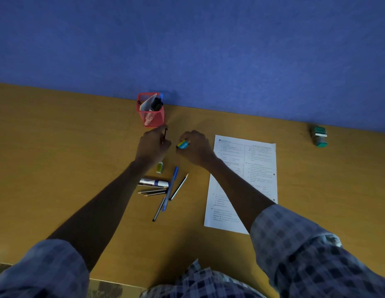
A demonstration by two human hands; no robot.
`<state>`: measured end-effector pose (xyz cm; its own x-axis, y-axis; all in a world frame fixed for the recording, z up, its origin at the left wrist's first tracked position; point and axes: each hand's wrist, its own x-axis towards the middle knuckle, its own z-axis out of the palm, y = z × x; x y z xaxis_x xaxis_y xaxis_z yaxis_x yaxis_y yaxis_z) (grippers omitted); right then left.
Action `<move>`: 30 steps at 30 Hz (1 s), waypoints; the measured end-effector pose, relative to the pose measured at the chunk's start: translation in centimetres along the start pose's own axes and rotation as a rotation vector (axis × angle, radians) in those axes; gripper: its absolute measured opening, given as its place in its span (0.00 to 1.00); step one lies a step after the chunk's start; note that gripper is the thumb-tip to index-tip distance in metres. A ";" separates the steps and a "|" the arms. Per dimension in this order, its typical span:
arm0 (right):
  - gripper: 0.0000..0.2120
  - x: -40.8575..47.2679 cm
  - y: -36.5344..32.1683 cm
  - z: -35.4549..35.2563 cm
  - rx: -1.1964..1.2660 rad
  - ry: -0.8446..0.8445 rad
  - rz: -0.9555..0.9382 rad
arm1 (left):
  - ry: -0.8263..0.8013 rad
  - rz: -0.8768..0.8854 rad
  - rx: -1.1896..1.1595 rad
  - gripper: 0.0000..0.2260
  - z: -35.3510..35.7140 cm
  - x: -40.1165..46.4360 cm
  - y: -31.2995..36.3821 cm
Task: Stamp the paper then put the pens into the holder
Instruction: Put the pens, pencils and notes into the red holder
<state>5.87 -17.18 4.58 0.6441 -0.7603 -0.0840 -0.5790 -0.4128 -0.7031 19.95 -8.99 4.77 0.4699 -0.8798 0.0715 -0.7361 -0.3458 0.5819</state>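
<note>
Head view: left hand (153, 145) pinches thin dark pen (165, 134), probably; right hand (195, 148) grips eraser (183, 145).

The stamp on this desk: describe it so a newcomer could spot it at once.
Follow the blue wall along the desk's far edge to the right end. The stamp lies there alone, beyond the printed paper. It is a chunky green block, unlike the slim pens near the red holder.

Dim, bluish cast; arms nearly silhouetted, edges bowed, far stamp (319, 136) perhaps blurred
</note>
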 end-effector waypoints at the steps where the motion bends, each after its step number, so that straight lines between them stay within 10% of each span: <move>1: 0.16 0.5 -0.3 -0.3 0.027 0.018 -0.003 | 0.047 0.031 -0.008 0.17 -0.7 0.5 0.2; 18: 0.07 7.9 -6.6 -3.1 0.372 0.321 -0.135 | 0.477 0.137 -0.176 0.13 -11.2 8.3 1.3; 30: 0.10 9.9 -8.9 -1.3 -0.293 0.254 -0.269 | 0.392 0.165 0.314 0.15 -7.9 10.0 -1.9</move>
<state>16.77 -21.64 10.95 0.6692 -0.6905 0.2746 -0.5487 -0.7083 -0.4441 29.90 -14.53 10.73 0.4384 -0.7634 0.4744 -0.8978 -0.3473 0.2708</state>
